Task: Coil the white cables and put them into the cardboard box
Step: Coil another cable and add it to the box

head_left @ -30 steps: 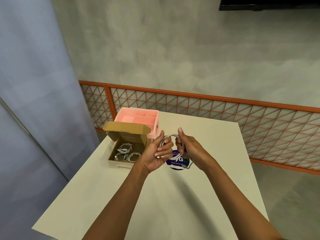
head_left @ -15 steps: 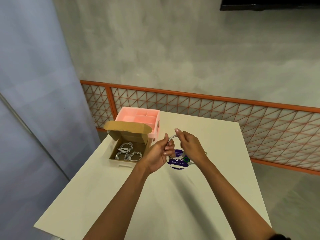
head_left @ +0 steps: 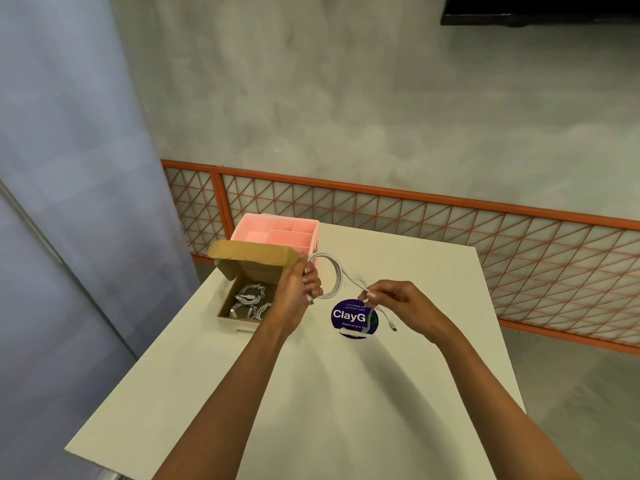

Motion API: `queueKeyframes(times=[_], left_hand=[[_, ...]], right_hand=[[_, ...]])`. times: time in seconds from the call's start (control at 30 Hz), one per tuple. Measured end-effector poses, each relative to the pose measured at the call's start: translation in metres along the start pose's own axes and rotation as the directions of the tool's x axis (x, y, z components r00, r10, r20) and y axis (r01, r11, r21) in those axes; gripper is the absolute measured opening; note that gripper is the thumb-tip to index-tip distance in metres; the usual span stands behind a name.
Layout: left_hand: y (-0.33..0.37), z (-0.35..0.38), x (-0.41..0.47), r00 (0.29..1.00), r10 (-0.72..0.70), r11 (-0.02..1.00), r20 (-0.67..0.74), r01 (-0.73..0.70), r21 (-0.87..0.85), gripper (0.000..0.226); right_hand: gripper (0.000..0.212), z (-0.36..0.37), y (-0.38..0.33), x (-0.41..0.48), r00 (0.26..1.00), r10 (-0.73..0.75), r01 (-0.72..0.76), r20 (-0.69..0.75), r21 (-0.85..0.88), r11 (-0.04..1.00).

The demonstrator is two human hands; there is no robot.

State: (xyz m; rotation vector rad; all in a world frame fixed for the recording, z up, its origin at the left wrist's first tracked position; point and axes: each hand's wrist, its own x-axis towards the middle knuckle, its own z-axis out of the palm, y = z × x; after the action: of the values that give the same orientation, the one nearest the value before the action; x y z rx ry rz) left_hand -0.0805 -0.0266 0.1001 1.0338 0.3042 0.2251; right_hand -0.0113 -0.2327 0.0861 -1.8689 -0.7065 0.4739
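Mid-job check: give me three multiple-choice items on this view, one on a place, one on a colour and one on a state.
1. Where is the pink tray relative to the cardboard box?
A) inside it
B) in front of it
C) behind it

2. What colour is the round sticker on the table?
A) red
B) purple
C) yellow

3. The left hand:
A) grips a loop of white cable
B) lies flat on the table
C) is out of view

Answers:
1. C: the tray stands just beyond the box's raised lid.
2. B: it is a purple disc with white letters.
3. A: its fingers curl round the loop, while the right hand pinches the loose end.
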Motion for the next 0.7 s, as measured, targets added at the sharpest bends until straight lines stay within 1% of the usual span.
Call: queueKeyframes(times=[0.07,0.13,0.17,0.2,0.27,0.33,0.43,0.5,0.57,0.7], left_hand=[[0.001,0.0,0.001,1.0,0.019,1.0,0.001,-0.019,-0.007,0.041],[0.0,0.001,0.0,1.0,0.028,0.999,0.007,-0.028,0.024,0.04],[-0.001,0.002,-0.001,1.0,0.026,0.999,0.014,-0.026,0.041,0.04],[-0.002,0.003,-0.003,0.999,0.02,0.998,0.026,-0.021,0.054,0.039],[-0.002,0.003,-0.006,0.997,-0.004,0.998,0.072,-0.001,0.068,0.041],[-0.002,0.001,-0.008,0.991,-0.045,0.995,0.129,0.033,0.095,0.042],[-0.004,0.0,-0.012,0.971,-0.126,0.987,0.202,0.102,0.125,0.041],[-0.005,0.0,-0.013,0.956,-0.161,0.982,0.244,0.13,0.14,0.041],[-0.005,0.001,-0.014,0.944,-0.176,0.978,0.28,0.136,0.157,0.04],[-0.003,0.003,-0.015,0.916,-0.214,0.97,0.339,0.158,0.185,0.04]], right_hand=[[0.019,0.003,0.01,-0.001,1.0,0.013,-0.015,-0.025,-0.051,0.999],[0.018,0.006,0.019,-0.001,0.997,-0.004,-0.008,-0.072,-0.16,0.987],[0.017,0.007,0.022,-0.001,0.995,-0.009,-0.011,-0.103,-0.187,0.982],[0.016,0.008,0.024,0.0,0.99,-0.003,-0.022,-0.143,-0.175,0.984],[0.017,0.008,0.023,0.001,0.969,0.032,-0.046,-0.247,-0.052,0.998],[0.019,0.005,0.019,0.004,0.932,0.069,-0.03,-0.355,0.113,0.993],[0.018,-0.003,0.009,0.01,0.901,0.114,0.033,-0.42,0.328,0.944],[0.018,-0.007,0.003,0.013,0.896,0.111,0.069,-0.429,0.381,0.922],[0.019,-0.01,-0.001,0.016,0.892,0.1,0.093,-0.441,0.397,0.913],[0.02,-0.011,-0.005,0.02,0.888,0.127,0.109,-0.441,0.47,0.876]])
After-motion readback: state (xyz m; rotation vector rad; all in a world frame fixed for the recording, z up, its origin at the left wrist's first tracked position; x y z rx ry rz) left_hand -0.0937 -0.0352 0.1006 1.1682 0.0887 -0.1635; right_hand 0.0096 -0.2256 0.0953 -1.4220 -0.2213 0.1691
